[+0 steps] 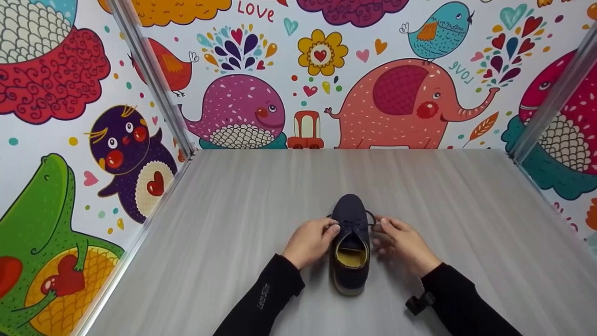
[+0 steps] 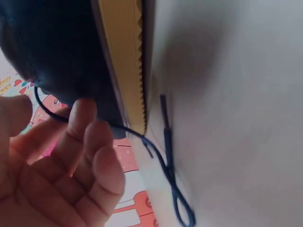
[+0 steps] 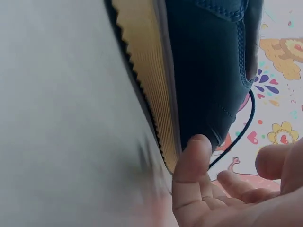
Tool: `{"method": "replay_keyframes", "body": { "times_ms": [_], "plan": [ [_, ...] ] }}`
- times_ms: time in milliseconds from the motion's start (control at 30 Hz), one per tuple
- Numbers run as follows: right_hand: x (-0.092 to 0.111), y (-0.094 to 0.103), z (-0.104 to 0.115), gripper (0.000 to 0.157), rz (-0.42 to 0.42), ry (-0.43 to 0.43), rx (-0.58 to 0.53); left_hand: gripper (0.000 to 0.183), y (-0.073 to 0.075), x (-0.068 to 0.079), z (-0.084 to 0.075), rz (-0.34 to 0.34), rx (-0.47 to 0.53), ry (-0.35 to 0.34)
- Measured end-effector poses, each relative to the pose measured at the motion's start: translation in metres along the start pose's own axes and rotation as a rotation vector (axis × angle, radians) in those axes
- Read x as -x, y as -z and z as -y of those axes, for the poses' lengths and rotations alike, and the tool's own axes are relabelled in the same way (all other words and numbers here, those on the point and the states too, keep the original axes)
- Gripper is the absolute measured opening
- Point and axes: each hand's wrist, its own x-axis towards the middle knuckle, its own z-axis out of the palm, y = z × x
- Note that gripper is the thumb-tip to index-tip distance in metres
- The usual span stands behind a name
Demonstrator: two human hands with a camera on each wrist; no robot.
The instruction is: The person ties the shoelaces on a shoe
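A dark navy lace-up shoe (image 1: 350, 279) with a tan sole (image 3: 150, 61) stands on the table, toe pointing away from me. My left hand (image 1: 308, 242) is at its left side, fingers loosely bent and thumb apart from them. In the left wrist view, a dark shoelace (image 2: 176, 182) runs from the shoe past the fingers and down to the tabletop. On the shoe's other side is my right hand (image 1: 406, 243), its thumb likewise apart from the bent fingers. The lace (image 3: 248, 120) there curves from the shoe and disappears behind those fingers.
A grey wood-grain table (image 1: 261, 182) lies under the shoe. Behind it rises a wall panel (image 1: 261, 42) with cartoon animals, and metal posts (image 1: 156, 70) stand at the back corners. A black strap (image 1: 417, 303) hangs by the right sleeve.
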Motion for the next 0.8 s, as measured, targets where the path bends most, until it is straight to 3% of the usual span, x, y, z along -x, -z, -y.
{"method": "replay_keyframes", "body": {
  "times_ms": [167, 367, 433, 567, 800],
  "plan": [
    [-0.004, 0.0, 0.0, 0.052, -0.026, -0.006, -0.19, 0.031, -0.005, -0.002, -0.002, -0.065, 0.06, 0.051],
    [-0.007, -0.003, 0.003, 0.01, -0.084, 0.042, -0.466, 0.028, -0.009, -0.004, -0.007, -0.167, 0.15, 0.154],
    [-0.007, -0.005, 0.004, 0.013, -0.092, 0.047, -0.506, 0.021, -0.01, -0.005, -0.009, -0.206, 0.219, 0.183],
    [-0.006, -0.009, 0.008, 0.02, -0.09, 0.05, -0.555, 0.02, -0.008, -0.008, -0.011, -0.249, 0.414, 0.25],
    [0.003, -0.011, 0.012, 0.022, -0.068, 0.093, -0.681, 0.043, -0.004, -0.008, -0.013, -0.211, 0.937, 0.468]
  ]
}}
